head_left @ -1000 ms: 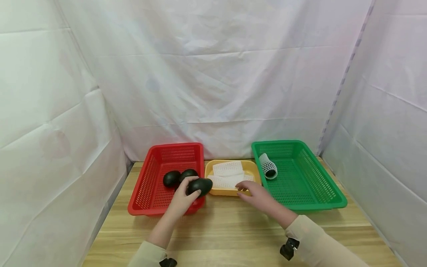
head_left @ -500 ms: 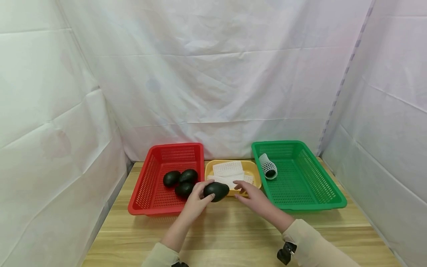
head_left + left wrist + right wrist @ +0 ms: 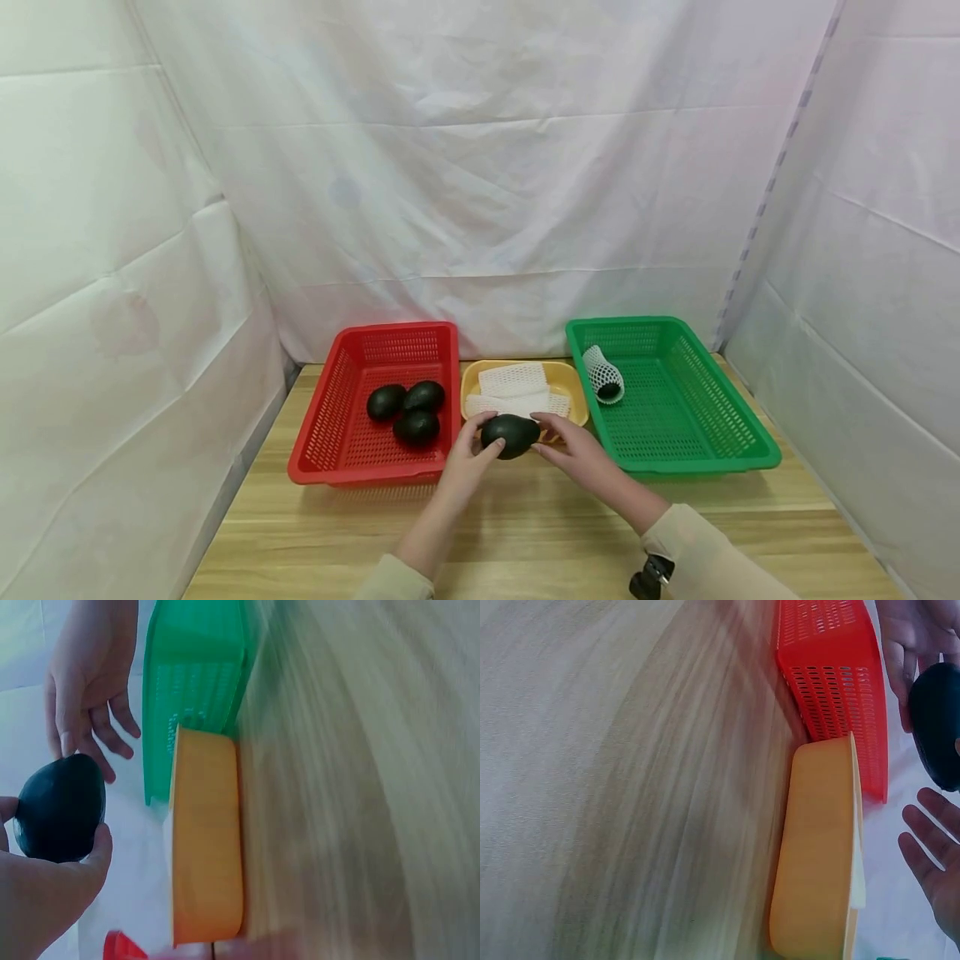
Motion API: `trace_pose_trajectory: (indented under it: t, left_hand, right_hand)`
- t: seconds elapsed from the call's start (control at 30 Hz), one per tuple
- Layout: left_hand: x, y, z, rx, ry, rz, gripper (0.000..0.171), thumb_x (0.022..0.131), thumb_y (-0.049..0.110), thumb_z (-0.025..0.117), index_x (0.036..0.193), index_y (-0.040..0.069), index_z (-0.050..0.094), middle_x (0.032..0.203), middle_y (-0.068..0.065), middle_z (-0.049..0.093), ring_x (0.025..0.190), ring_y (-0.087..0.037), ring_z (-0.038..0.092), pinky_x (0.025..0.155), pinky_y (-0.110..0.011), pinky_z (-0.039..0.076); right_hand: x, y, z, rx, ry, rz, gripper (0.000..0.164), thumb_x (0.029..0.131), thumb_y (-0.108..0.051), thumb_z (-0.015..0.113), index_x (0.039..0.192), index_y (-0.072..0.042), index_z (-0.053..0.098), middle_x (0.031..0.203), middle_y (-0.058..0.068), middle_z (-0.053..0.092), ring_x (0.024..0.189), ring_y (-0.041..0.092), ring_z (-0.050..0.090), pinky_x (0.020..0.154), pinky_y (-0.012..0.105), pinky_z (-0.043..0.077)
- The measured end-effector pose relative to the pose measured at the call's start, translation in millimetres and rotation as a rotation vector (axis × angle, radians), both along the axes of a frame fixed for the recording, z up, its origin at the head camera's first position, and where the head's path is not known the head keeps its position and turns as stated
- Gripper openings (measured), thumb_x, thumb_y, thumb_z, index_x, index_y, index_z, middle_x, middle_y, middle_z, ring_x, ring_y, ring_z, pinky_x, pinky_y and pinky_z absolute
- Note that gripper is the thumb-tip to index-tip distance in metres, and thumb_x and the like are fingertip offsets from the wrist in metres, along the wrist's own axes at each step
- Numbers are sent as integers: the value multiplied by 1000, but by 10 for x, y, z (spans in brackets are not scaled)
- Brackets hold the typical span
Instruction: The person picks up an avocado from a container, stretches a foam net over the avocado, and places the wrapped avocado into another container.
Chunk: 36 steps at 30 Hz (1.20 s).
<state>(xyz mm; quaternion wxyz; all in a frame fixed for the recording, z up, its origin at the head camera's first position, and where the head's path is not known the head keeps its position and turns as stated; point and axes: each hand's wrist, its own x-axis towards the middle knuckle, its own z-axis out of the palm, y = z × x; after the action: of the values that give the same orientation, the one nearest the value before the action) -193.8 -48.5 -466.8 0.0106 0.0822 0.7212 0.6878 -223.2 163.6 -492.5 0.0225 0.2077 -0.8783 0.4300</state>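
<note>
A dark green avocado point(image 3: 510, 437) is held up in front of the yellow tray by my left hand point(image 3: 461, 467), whose thumb and fingers grip its rounder end. My right hand point(image 3: 576, 448) is at the narrower end, fingertips right by the skin. In the right wrist view its fingers point(image 3: 930, 832) are spread and fairly straight, just below the avocado point(image 3: 936, 727). White foam net sleeves point(image 3: 517, 392) lie flat in the yellow tray point(image 3: 577, 405). To the left, several more avocados point(image 3: 416, 427) rest in the red basket point(image 3: 322, 433).
A green basket point(image 3: 675, 425) stands to the right, with one avocado in a white foam net point(image 3: 603, 375) near its left wall. The wooden table point(image 3: 540, 533) runs in front of all the containers. White cloth point(image 3: 480, 167) hangs behind and on both sides.
My left hand has carried the avocado rightward from over the red basket's edge to in front of the yellow tray. My right hand has stayed nearly in place, and the avocado now meets its fingertips.
</note>
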Motion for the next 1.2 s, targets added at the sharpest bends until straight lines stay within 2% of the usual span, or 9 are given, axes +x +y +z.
trace_pose_trajectory:
  t: [0.1, 0.23, 0.33, 0.4, 0.53, 0.63, 0.73, 0.97, 1.2]
  left_hand:
    - [44, 61, 8, 31, -18, 18, 42, 93, 2, 60, 132, -6, 47, 131, -23, 47, 108, -34, 57, 91, -40, 49]
    - [-10, 166, -228, 137, -67, 59, 45, 94, 3, 59, 134, -7, 41, 137, -27, 45, 126, -41, 47, 97, -44, 47]
    - [-46, 237, -374, 218, -102, 85, 47, 94, 2, 58, 135, -8, 38, 139, -28, 45, 129, -39, 44, 96, -39, 47]
    - [-50, 261, -409, 239, -116, 91, 46, 94, 0, 58, 134, -10, 40, 138, -29, 46, 128, -38, 45, 97, -39, 47]
    - [-53, 266, -449, 174, -137, 112, 45, 93, 5, 61, 134, -9, 45, 131, -26, 49, 117, -39, 52, 93, -41, 49]
    - [-47, 253, -477, 107, -153, 127, 46, 93, 8, 63, 135, -7, 49, 124, -22, 53, 106, -34, 57, 89, -41, 51]
    - [-44, 235, -524, 81, -160, 134, 46, 92, 8, 65, 133, -8, 51, 119, -21, 55, 100, -31, 59, 88, -40, 50]
    - [-73, 201, -643, 17, -157, 166, 42, 88, 2, 69, 127, -7, 58, 117, -23, 59, 100, -33, 60, 85, -40, 53]
    - [-135, 184, -743, -32, -163, 180, 40, 86, 0, 70, 124, -9, 59, 117, -24, 61, 101, -35, 61, 85, -39, 53]
  right_hand:
    - [14, 15, -25, -9, 13, 6, 45, 92, -19, 69, 132, -6, 56, 112, 4, 63, 95, 18, 60, 82, 34, 54]
    - [32, 47, -61, -12, 21, -7, 44, 91, -18, 71, 131, -5, 58, 110, 3, 63, 93, 18, 60, 81, 33, 53]
    - [33, 72, -94, -14, 10, -25, 41, 90, -19, 71, 128, -8, 60, 108, 0, 63, 91, 16, 60, 79, 33, 53]
    - [27, 81, -117, -10, 7, -37, 39, 90, -19, 71, 126, -10, 62, 106, 0, 63, 90, 15, 61, 78, 32, 53]
    - [23, 91, -167, 4, 5, -66, 37, 89, -17, 73, 123, -8, 63, 101, 0, 64, 87, 15, 61, 74, 31, 53]
    - [22, 85, -216, 20, -4, -92, 37, 87, -14, 74, 122, -6, 63, 97, 0, 63, 85, 16, 60, 72, 31, 53]
    - [23, 75, -270, 38, -10, -113, 36, 85, -12, 76, 119, -6, 64, 94, 0, 62, 83, 16, 60, 72, 31, 52]
    - [8, 39, -400, 68, -2, -135, 34, 80, -12, 80, 110, -10, 65, 92, -2, 64, 78, 16, 60, 69, 30, 51]
    - [-1, 12, -495, 109, 0, -128, 31, 81, -13, 80, 108, -10, 64, 93, 0, 67, 75, 13, 59, 65, 28, 50]
